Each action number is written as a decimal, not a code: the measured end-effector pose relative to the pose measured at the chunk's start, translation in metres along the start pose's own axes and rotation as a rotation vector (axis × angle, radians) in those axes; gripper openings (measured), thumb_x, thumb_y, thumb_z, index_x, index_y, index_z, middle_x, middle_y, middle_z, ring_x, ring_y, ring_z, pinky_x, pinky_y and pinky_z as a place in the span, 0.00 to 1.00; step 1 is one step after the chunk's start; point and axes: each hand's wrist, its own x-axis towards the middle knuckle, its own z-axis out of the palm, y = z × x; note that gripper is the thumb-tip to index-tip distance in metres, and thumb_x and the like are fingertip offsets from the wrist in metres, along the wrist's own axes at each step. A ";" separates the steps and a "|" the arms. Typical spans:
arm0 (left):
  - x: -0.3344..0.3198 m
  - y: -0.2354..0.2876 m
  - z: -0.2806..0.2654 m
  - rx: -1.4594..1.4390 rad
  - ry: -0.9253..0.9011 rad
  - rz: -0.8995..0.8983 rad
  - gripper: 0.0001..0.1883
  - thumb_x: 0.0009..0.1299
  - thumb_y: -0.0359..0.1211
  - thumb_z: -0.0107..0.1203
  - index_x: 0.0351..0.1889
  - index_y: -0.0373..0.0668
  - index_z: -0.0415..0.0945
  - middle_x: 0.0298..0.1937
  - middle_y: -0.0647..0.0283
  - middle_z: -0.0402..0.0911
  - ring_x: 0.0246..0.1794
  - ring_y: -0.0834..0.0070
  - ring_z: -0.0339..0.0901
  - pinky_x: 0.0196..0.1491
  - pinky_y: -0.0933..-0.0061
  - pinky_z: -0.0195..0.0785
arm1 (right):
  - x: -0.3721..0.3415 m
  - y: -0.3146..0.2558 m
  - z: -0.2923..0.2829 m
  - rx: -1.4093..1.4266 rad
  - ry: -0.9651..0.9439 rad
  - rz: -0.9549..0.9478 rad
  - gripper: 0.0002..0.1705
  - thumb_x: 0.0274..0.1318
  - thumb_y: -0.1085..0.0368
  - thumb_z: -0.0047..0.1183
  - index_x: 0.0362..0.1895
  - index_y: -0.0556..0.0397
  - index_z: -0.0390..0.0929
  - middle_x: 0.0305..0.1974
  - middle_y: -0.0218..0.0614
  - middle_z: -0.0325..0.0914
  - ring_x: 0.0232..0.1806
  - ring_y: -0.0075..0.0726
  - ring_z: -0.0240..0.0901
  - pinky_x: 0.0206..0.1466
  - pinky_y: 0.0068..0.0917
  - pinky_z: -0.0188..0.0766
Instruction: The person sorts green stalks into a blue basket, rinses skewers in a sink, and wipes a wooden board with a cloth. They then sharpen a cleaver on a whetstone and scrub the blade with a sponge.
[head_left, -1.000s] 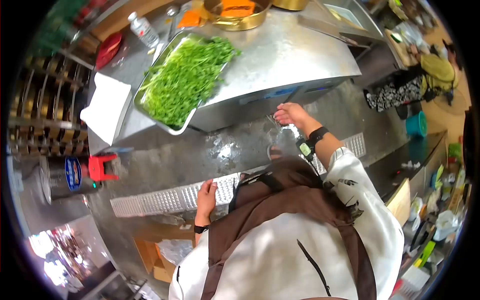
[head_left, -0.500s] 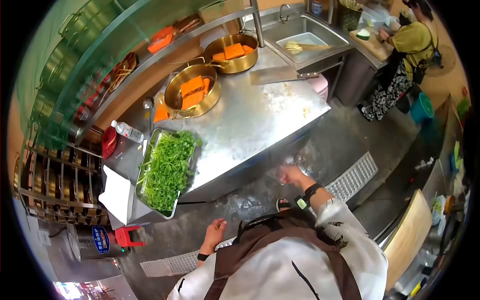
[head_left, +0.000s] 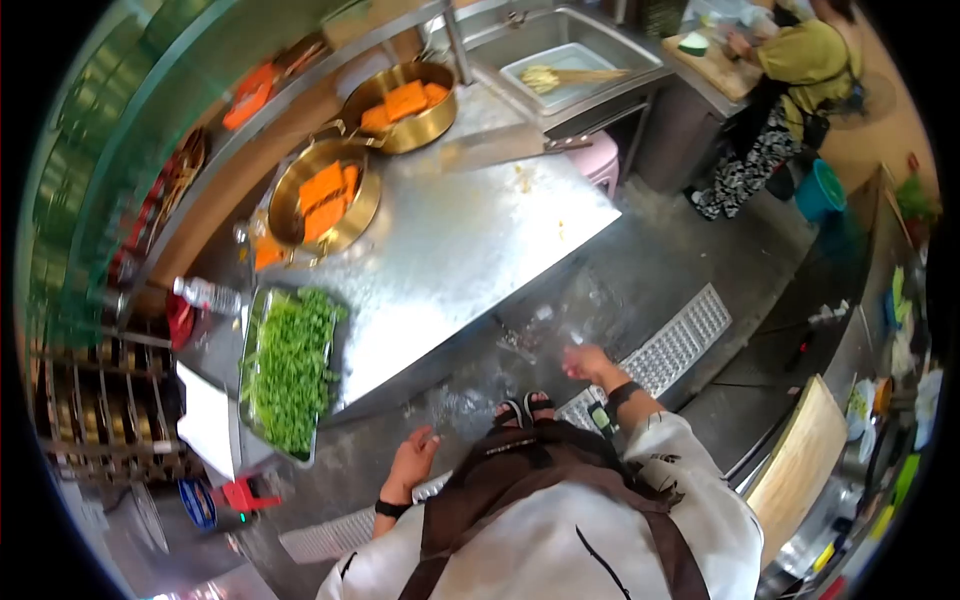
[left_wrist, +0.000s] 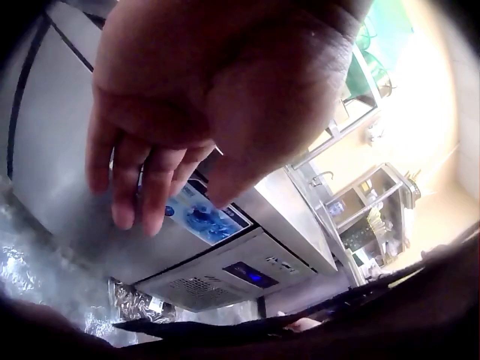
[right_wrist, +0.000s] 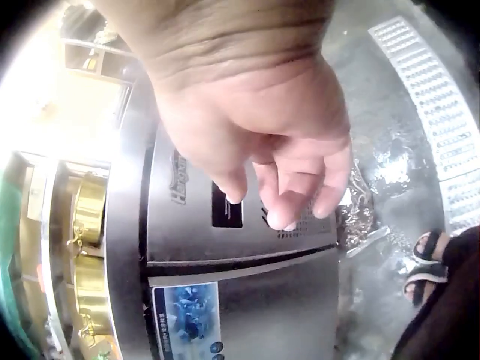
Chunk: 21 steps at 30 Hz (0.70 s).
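Observation:
Both hands hang in the air in front of the apron, holding nothing. The left hand (head_left: 412,459) is at the lower middle of the head view, and its fingers (left_wrist: 154,187) hang loosely in the left wrist view. Further right, the right hand (head_left: 586,362) has loosely bent fingers (right_wrist: 300,187) with nothing between them. Nearest to the hands is the steel counter (head_left: 430,270), whose front carries a small display (left_wrist: 251,274). On its left end lies a tray of leafy greens (head_left: 292,370). Two brass pots (head_left: 360,205) with orange blocks stand at the back.
A cleaver (head_left: 500,147) lies near the sink (head_left: 590,90). At the right, a person (head_left: 800,70) works at a cutting board. A pink stool (head_left: 597,160), a red stool (head_left: 245,494) and a teal bucket (head_left: 822,190) stand on the floor. Drain grates (head_left: 680,340) cross the wet floor.
The head view has swung right and up, bringing the pots, sink and other person further into view. The counter has shifted left in the picture. Both hands stay without anything in them.

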 end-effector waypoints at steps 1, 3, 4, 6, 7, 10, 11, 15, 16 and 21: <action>0.000 0.025 -0.008 0.039 -0.047 -0.025 0.22 0.69 0.43 0.51 0.55 0.36 0.71 0.41 0.45 0.81 0.44 0.59 0.80 0.47 0.66 0.70 | 0.002 0.008 -0.006 0.010 0.026 -0.008 0.13 0.58 0.57 0.54 0.32 0.54 0.72 0.25 0.36 0.75 0.20 0.31 0.71 0.25 0.28 0.74; 0.019 0.018 -0.005 -0.057 -0.037 0.085 0.19 0.70 0.39 0.52 0.53 0.38 0.73 0.41 0.49 0.82 0.44 0.65 0.80 0.46 0.70 0.70 | -0.004 0.024 -0.020 0.013 0.104 -0.052 0.15 0.58 0.56 0.53 0.30 0.55 0.72 0.24 0.38 0.75 0.20 0.33 0.73 0.24 0.30 0.74; 0.029 0.019 -0.006 0.034 -0.025 0.184 0.17 0.70 0.38 0.51 0.53 0.39 0.73 0.41 0.52 0.82 0.43 0.66 0.80 0.46 0.71 0.69 | -0.012 0.030 -0.026 -0.001 0.151 -0.082 0.16 0.59 0.56 0.53 0.28 0.56 0.73 0.22 0.39 0.76 0.20 0.34 0.73 0.23 0.30 0.73; 0.047 0.042 -0.007 0.007 -0.046 0.272 0.16 0.69 0.36 0.51 0.53 0.39 0.73 0.43 0.53 0.81 0.45 0.62 0.78 0.48 0.69 0.69 | -0.025 0.047 -0.045 -0.074 0.214 -0.094 0.16 0.59 0.56 0.53 0.27 0.57 0.75 0.21 0.39 0.76 0.19 0.33 0.73 0.23 0.30 0.73; 0.059 0.050 -0.008 0.016 -0.074 0.302 0.16 0.69 0.36 0.51 0.53 0.39 0.73 0.43 0.53 0.81 0.45 0.62 0.78 0.48 0.69 0.69 | -0.027 0.055 -0.052 -0.186 0.225 -0.062 0.17 0.58 0.56 0.54 0.25 0.57 0.76 0.20 0.40 0.77 0.18 0.33 0.72 0.22 0.29 0.72; 0.087 0.081 -0.005 0.117 -0.010 0.404 0.17 0.68 0.33 0.51 0.53 0.37 0.72 0.47 0.50 0.77 0.49 0.57 0.75 0.53 0.66 0.66 | -0.067 0.059 -0.062 -0.398 0.248 -0.007 0.17 0.58 0.57 0.54 0.23 0.55 0.80 0.19 0.40 0.78 0.17 0.33 0.72 0.20 0.29 0.70; 0.100 0.089 -0.004 0.115 0.039 0.490 0.18 0.67 0.32 0.52 0.54 0.36 0.71 0.50 0.48 0.75 0.52 0.54 0.72 0.56 0.64 0.64 | -0.063 0.071 -0.073 -0.593 0.244 -0.044 0.15 0.59 0.58 0.51 0.26 0.54 0.82 0.20 0.38 0.79 0.18 0.34 0.74 0.18 0.31 0.69; 0.127 0.130 0.005 0.178 0.125 0.636 0.22 0.65 0.31 0.53 0.57 0.33 0.67 0.56 0.45 0.70 0.60 0.50 0.64 0.64 0.59 0.55 | -0.063 0.086 -0.112 -0.234 0.243 0.079 0.11 0.57 0.65 0.47 0.39 0.54 0.80 0.24 0.39 0.80 0.19 0.35 0.75 0.13 0.32 0.67; 0.136 0.137 0.012 0.220 0.126 0.630 0.25 0.64 0.32 0.54 0.59 0.32 0.65 0.58 0.44 0.68 0.62 0.49 0.61 0.65 0.58 0.53 | -0.059 0.084 -0.125 -0.109 0.258 0.070 0.12 0.58 0.65 0.45 0.40 0.54 0.80 0.22 0.41 0.79 0.18 0.33 0.74 0.14 0.31 0.67; 0.181 0.191 0.071 0.501 0.219 0.529 0.41 0.58 0.37 0.62 0.64 0.27 0.53 0.63 0.35 0.58 0.67 0.40 0.50 0.69 0.51 0.42 | -0.080 0.026 -0.180 0.043 0.370 -0.052 0.15 0.62 0.65 0.42 0.40 0.61 0.79 0.19 0.43 0.77 0.14 0.33 0.70 0.16 0.31 0.67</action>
